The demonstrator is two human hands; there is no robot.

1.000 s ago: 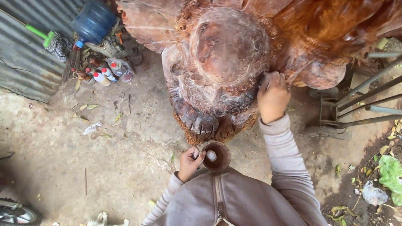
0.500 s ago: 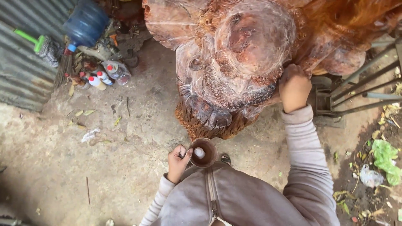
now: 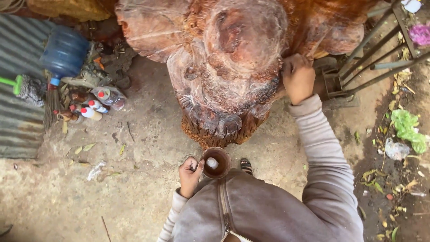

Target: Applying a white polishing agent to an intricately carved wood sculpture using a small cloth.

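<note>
Red-capped bottles (image 3: 96,107) beside blue jug (image 3: 65,53)

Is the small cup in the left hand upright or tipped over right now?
Upright. The cup shows its open round mouth to the camera, with dark liquid and a small white object inside; the left hand grips its side.

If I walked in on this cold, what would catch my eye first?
The big reddish carved wood piece fills the top centre, standing on the concrete ground. The right hand is pressed against its right side, while the left hand holds a small cup of dark liquid just below it. At far left, a blue water jug lies among small bottles.
</note>
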